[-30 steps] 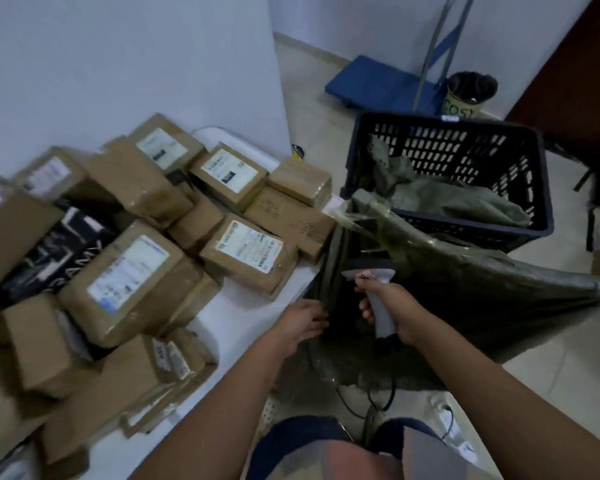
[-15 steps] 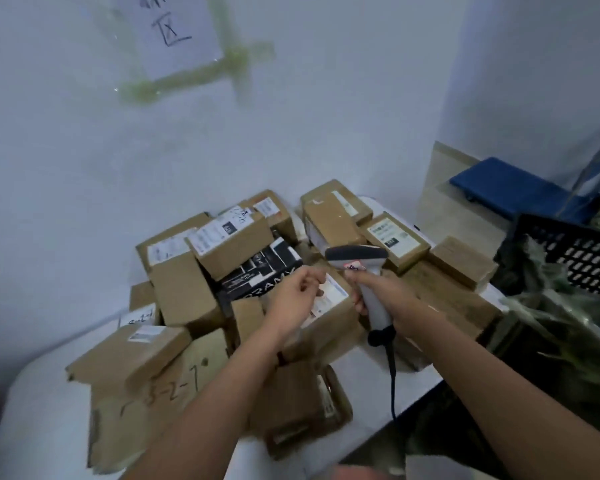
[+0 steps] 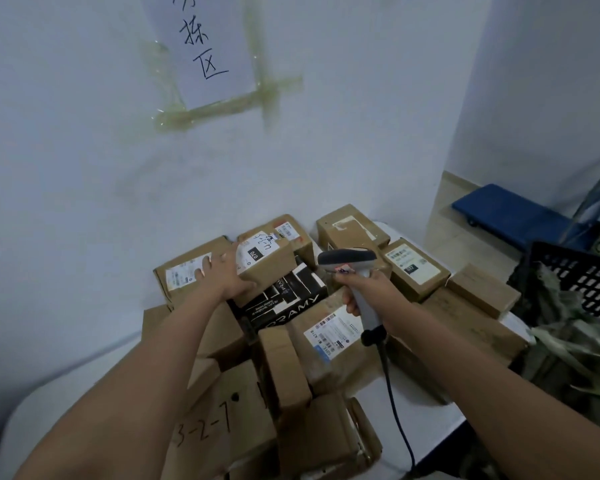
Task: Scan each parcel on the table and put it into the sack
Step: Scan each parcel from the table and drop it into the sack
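Note:
Several brown cardboard parcels are piled on the white table (image 3: pixel 417 409) against the wall. My left hand (image 3: pixel 223 274) reaches to the back of the pile. Its fingers lie stretched over a flat labelled parcel (image 3: pixel 184 268), and its thumb side is against a small box marked 070 (image 3: pixel 269 259). My right hand (image 3: pixel 367 289) grips a grey barcode scanner (image 3: pixel 347 258) by the handle, its head above a black printed parcel (image 3: pixel 291 299). Its cable hangs down toward me. The green sack (image 3: pixel 568 358) sags at the table's right end.
A black plastic crate (image 3: pixel 589 271) holding green sacking stands behind the sack. A blue hand trolley (image 3: pixel 506 213) is on the floor at the far right. A paper sign (image 3: pixel 208 43) is taped to the wall above the pile.
My view swung from the sack and crate back to the parcel pile. My left hand moved from the sack's mouth to the boxes at the back. My right hand stayed on the scanner.

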A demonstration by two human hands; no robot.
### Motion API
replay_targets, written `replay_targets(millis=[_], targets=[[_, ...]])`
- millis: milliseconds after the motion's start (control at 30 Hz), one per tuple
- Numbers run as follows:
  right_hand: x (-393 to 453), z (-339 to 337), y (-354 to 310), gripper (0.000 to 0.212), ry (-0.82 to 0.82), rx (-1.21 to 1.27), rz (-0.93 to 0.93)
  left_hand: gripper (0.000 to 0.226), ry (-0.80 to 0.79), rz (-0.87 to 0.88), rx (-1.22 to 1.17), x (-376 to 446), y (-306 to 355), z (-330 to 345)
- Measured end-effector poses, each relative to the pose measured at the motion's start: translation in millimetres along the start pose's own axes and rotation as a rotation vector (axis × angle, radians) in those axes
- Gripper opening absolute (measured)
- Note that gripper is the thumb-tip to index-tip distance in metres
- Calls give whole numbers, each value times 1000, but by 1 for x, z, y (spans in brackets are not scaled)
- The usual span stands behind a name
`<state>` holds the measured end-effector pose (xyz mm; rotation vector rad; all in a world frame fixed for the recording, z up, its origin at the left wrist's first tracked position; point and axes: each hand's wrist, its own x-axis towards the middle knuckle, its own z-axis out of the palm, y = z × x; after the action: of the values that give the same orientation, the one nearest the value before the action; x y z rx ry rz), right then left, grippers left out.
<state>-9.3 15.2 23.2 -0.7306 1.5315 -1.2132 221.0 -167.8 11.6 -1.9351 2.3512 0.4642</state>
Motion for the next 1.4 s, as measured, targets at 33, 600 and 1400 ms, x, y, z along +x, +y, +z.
replay_targets(millis=[33,600,1400], targets=[[0,-1,0,19,6,-2,4,110,-19,-15,8,5,-3,0],[-2,-26,16,26,151,79,31,106,183,430,-465,-52,20,-31],[-92,-199,54,17,-104,42,103,106,-531,613,-234,-130,164,70]])
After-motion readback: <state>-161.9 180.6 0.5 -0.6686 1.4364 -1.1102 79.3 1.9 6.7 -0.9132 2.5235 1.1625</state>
